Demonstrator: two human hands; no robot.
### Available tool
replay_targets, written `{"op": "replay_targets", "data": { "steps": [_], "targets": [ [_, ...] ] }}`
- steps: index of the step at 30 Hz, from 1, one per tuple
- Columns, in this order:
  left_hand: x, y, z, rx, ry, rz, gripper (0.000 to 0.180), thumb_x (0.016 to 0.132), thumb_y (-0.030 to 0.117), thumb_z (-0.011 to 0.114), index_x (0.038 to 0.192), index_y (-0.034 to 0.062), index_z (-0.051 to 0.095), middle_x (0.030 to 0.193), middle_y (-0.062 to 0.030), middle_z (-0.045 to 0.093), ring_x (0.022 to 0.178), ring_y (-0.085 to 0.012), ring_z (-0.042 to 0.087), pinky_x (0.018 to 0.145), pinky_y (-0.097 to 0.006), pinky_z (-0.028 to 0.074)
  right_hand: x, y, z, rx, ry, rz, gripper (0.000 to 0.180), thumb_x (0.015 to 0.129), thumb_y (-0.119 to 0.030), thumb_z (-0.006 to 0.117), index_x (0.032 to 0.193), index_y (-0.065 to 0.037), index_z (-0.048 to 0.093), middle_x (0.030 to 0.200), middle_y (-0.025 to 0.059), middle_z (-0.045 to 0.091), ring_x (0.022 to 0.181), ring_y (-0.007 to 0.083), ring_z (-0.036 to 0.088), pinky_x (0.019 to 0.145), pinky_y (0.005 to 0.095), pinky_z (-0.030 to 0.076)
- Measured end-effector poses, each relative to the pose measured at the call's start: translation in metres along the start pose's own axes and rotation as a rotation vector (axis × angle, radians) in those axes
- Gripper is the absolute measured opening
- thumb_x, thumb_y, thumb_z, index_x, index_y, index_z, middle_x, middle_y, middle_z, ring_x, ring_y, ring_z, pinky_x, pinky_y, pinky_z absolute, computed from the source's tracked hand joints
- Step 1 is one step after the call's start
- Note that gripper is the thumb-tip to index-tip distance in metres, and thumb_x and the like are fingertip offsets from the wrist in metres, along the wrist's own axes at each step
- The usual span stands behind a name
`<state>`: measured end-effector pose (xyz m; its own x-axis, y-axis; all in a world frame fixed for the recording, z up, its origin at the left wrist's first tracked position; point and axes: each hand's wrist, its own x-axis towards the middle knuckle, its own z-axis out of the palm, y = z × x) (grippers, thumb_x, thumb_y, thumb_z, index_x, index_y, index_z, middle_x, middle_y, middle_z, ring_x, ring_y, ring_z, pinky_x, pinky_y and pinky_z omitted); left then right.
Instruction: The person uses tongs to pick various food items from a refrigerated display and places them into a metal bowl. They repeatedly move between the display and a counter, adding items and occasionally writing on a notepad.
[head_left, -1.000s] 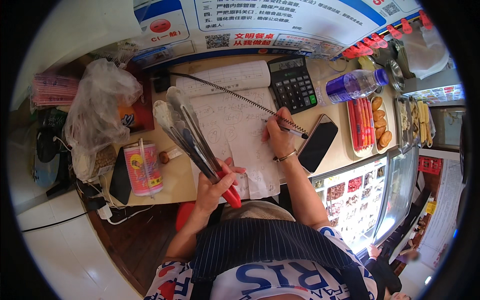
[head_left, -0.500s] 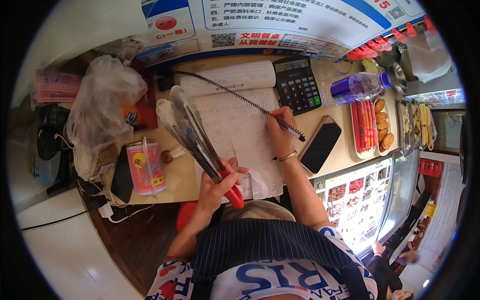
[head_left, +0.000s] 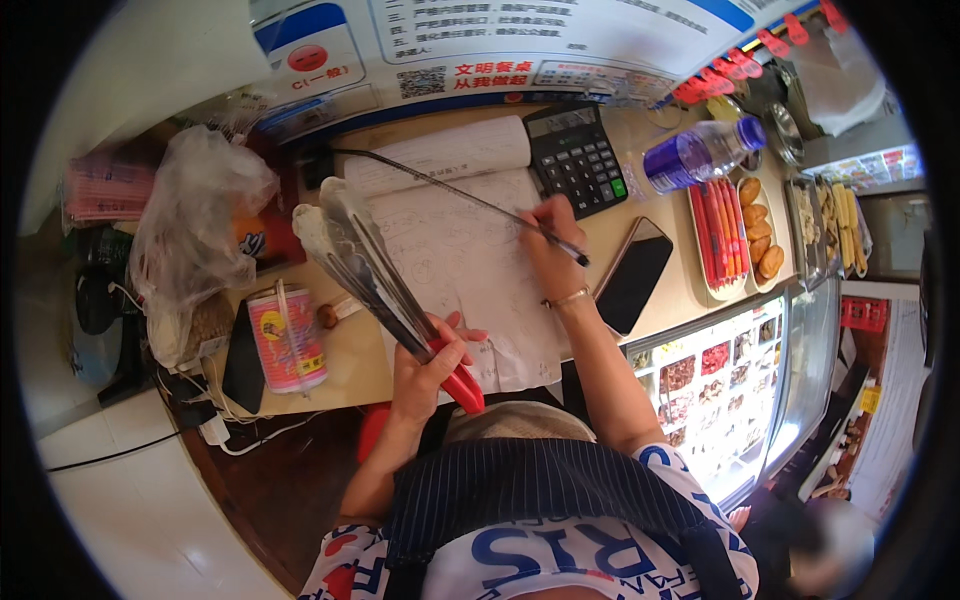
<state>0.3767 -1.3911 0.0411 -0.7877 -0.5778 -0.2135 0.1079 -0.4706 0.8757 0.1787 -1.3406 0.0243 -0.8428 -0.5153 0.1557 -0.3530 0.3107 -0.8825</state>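
Note:
Metal tongs point(head_left: 372, 270) with red handles are gripped in my left hand point(head_left: 428, 368), their scalloped ends pointing up and to the left. My right hand point(head_left: 552, 255) is closed round a black pen point(head_left: 570, 250) on a coiled cord that runs back to a black base point(head_left: 316, 165). The hand rests on the right part of a notepad point(head_left: 450, 230) covered in handwriting. Part of the sheet's left side is hidden behind the tongs, and its upper pages are rolled back. Just beyond my right hand lies a black calculator point(head_left: 580, 160), with a smartphone point(head_left: 634, 275) to its right.
On the left stand a pink can point(head_left: 286, 340) and a clear plastic bag point(head_left: 195, 215). To the right are a purple-labelled bottle point(head_left: 700, 155), a tray of red-wrapped sticks point(head_left: 718, 240), brown oval pieces point(head_left: 757, 235) and a lit glass display case point(head_left: 710, 390). A person point(head_left: 830, 545) shows at lower right, blurred.
The desk has shifted slightly left in the picture as the view moved. My right hand still holds the pen over the paper, and my left keeps the tongs. The person at lower right has moved.

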Motion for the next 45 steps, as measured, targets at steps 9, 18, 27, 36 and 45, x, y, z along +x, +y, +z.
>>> {"op": "replay_targets", "data": {
  "steps": [9,18,27,36,45],
  "targets": [
    [-0.024,0.014,0.019,-0.019,0.013,0.088,0.018,0.078,0.019,0.053,0.083,0.0044,0.042,0.063,-0.0084,0.051,0.076,-0.0298,0.056,0.089,-0.048,0.034,-0.022,-0.011,-0.034,-0.351,-0.194,-0.508,0.042,0.072,-0.005,0.053,0.113,-0.007,0.044,0.091,0.011,0.053,0.082,0.0273,0.051,0.071,0.0359,0.042],
    [-0.023,-0.04,0.149,0.099,-0.338,0.266,0.022,0.069,0.018,0.058,0.083,0.0072,0.044,0.108,-0.0127,0.046,0.12,-0.027,0.028,0.101,-0.04,0.014,-0.154,-0.008,-0.164,0.298,-0.474,-0.225,0.086,0.069,-0.037,0.064,0.132,-0.004,0.015,0.127,0.0208,0.029,0.116,0.0322,0.033,0.096,0.0343,0.027],
    [-0.016,-0.105,0.333,0.887,-1.428,-0.012,0.072,0.066,0.044,0.066,0.114,-0.0037,0.042,0.121,-0.0221,0.04,0.111,-0.0269,0.042,0.092,-0.033,0.033,-0.294,0.072,-0.293,0.158,0.305,0.505,0.049,0.067,-0.023,0.065,0.109,-0.006,0.044,0.078,0.0098,0.055,0.07,0.0201,0.055,0.063,0.0294,0.044],
    [0.268,-0.1,0.488,0.748,-0.708,0.285,0.015,0.074,0.015,0.062,0.083,0.0024,0.059,0.071,-0.0019,0.06,0.064,-0.0066,0.053,0.055,-0.021,0.043,-0.39,0.142,-0.298,-0.135,0.708,0.817,0.037,0.067,-0.016,0.059,0.099,-0.004,0.045,0.073,0.0144,0.055,0.066,0.0302,0.057,0.058,0.0371,0.044],
    [0.49,-0.178,0.591,0.832,-0.394,0.073,0.052,0.08,0.046,0.049,0.11,0.0036,0.048,0.1,-0.0129,0.049,0.078,-0.0222,0.053,0.06,-0.033,0.052,-0.401,0.113,-0.278,-0.392,0.782,1.042,0.035,0.064,-0.013,0.061,0.093,-0.004,0.043,0.067,0.0135,0.052,0.06,0.0328,0.053,0.052,0.0402,0.043]
  ]
}}
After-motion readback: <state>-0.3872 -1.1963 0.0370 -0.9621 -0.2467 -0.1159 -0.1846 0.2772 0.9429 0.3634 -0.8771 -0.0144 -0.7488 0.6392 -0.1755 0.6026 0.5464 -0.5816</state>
